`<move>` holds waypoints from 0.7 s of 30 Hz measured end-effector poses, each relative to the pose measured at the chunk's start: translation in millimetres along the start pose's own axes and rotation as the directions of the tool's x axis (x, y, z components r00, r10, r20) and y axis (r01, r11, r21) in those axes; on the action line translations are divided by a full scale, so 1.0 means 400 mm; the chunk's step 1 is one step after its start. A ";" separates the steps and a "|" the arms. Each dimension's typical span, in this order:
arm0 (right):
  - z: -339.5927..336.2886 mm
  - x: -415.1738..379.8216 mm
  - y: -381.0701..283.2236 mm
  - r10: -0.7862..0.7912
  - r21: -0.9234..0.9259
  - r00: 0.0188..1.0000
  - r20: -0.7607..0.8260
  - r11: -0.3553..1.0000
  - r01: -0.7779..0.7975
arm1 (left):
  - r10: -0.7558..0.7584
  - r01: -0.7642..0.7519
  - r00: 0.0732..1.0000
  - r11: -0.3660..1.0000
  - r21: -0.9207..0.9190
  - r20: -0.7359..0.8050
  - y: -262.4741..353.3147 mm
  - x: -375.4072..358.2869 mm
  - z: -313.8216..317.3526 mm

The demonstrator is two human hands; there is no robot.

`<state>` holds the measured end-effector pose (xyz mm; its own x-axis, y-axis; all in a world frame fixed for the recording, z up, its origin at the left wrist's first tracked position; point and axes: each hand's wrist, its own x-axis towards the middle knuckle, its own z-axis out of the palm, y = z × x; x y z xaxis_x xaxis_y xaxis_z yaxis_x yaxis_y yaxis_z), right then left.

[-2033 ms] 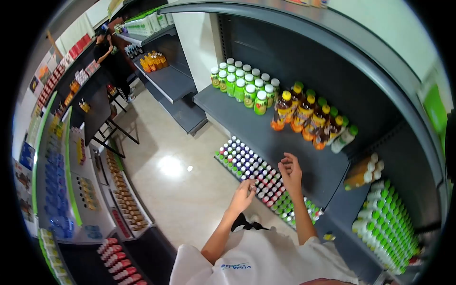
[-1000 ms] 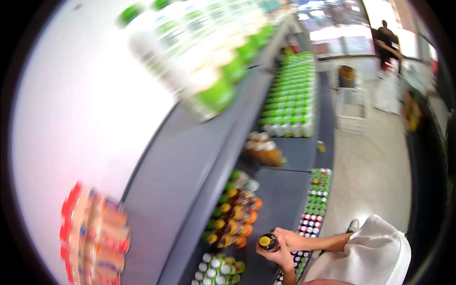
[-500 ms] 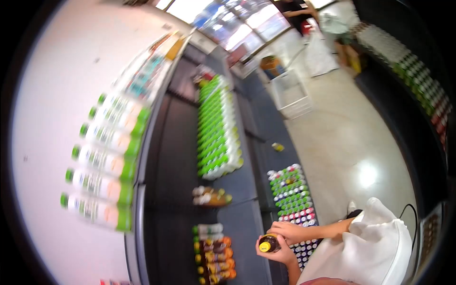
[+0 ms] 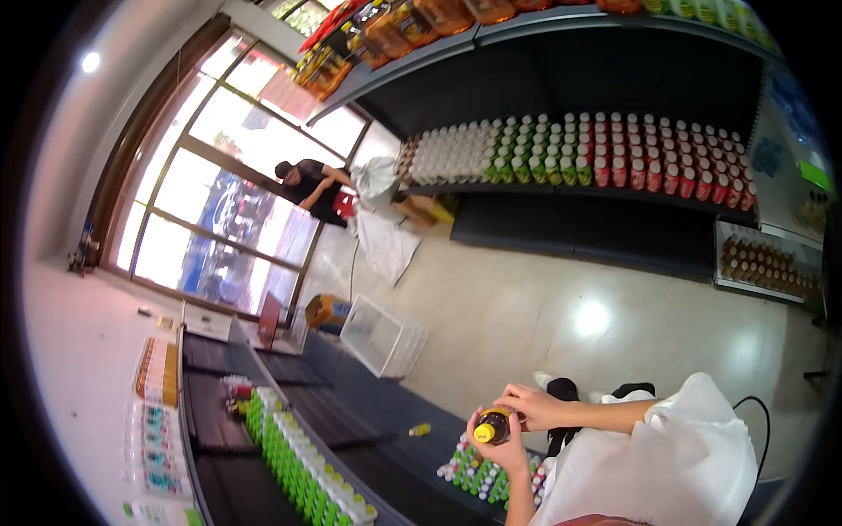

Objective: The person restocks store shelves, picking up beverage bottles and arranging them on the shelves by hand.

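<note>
A dark drink bottle with a yellow cap (image 4: 496,422) is held between both hands, its cap pointing toward the camera. My left hand (image 4: 503,454) is wrapped round the bottle from below in the view, fingers curled. On the other side, my right hand (image 4: 531,407) has its fingers closed against the bottle's body. Part of the label side is hidden by the fingers. Just below the hands, packed bottles and cans with green, white and pink tops (image 4: 478,473) stand on a low dark shelf.
A small yellow-capped bottle (image 4: 420,430) lies on the low shelf. Rows of green-capped bottles (image 4: 294,465) stand on the left shelving. A white crate (image 4: 382,337) and cardboard box (image 4: 326,311) are on the floor. Another person (image 4: 314,188) is near the glass doors; stocked shelves (image 4: 614,158) line the far side.
The view has swung to the right, bringing the doors, the other person and the far shelves into fuller view. Both hands still hold the bottle.
</note>
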<state>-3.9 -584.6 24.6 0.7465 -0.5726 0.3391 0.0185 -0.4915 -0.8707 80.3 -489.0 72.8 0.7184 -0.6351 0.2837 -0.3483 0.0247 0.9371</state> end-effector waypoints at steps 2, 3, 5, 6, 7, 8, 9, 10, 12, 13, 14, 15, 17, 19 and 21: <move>-0.047 0.037 0.029 0.040 -0.062 0.991 -0.125 0.997 -0.048 | 0.016 -0.013 0.997 0.999 -0.036 0.081 -0.012 0.072 0.059; -0.061 0.063 0.047 0.038 -0.084 0.989 -0.140 0.995 -0.050 | 0.070 -0.061 0.990 0.995 -0.080 0.121 -0.031 0.111 0.088; -0.081 0.121 0.079 0.158 0.098 0.972 -0.172 0.985 -0.143 | 0.132 -0.109 0.978 0.984 -0.144 0.164 -0.065 0.190 0.142; -0.088 0.160 0.095 0.156 0.118 0.965 -0.208 0.984 -0.134 | 0.158 -0.137 0.972 0.983 -0.126 0.173 -0.078 0.235 0.163; -0.088 0.203 0.103 0.149 0.112 0.964 -0.222 0.986 -0.126 | 0.187 -0.171 0.965 0.980 -0.098 0.184 -0.089 0.286 0.171; -0.097 0.252 0.109 0.103 0.106 0.960 -0.259 0.991 -0.077 | 0.228 -0.213 0.958 0.972 -0.101 0.175 -0.094 0.338 0.187; -0.113 0.312 0.115 0.051 0.090 0.956 -0.288 0.996 -0.026 | 0.248 -0.230 0.953 0.966 -0.120 0.171 -0.090 0.398 0.192; -0.110 0.359 0.137 0.075 0.097 0.956 -0.284 0.994 -0.049 | 0.216 -0.197 0.962 0.973 -0.123 0.165 -0.099 0.446 0.193; -0.114 0.470 0.162 0.048 0.053 0.968 -0.246 0.998 -0.036 | 0.165 -0.138 0.977 0.972 -0.192 0.132 -0.127 0.546 0.197; -0.110 0.517 0.186 0.030 0.036 0.976 -0.214 0.999 -0.022 | 0.178 -0.157 0.977 0.974 -0.164 0.121 -0.152 0.594 0.195; -0.104 0.565 0.211 0.016 0.033 0.979 -0.205 0.999 -0.009 | 0.198 -0.181 0.973 0.973 -0.146 0.115 -0.174 0.643 0.195; -0.109 0.618 0.224 0.004 0.032 0.981 -0.193 0.999 0.002 | 0.215 -0.201 0.971 0.971 -0.126 0.108 -0.182 0.693 0.200; -0.120 0.688 0.251 0.015 0.042 0.986 -0.164 0.999 -0.008 | 0.158 -0.144 0.985 0.975 -0.171 0.073 -0.195 0.761 0.219; -0.132 0.760 0.263 0.032 0.073 0.986 -0.164 0.997 -0.020 | 0.174 -0.161 0.982 0.976 -0.149 0.077 -0.190 0.836 0.231; -0.148 0.820 0.278 0.087 0.123 0.985 -0.147 0.990 -0.069 | 0.163 -0.156 0.983 0.985 -0.078 0.085 -0.192 0.898 0.244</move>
<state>203.8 -865.9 60.2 0.6393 -0.7032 0.3111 0.0490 -0.3665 -0.9291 306.4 -794.4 82.8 0.5981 -0.6863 0.4139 -0.4083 0.1835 0.8942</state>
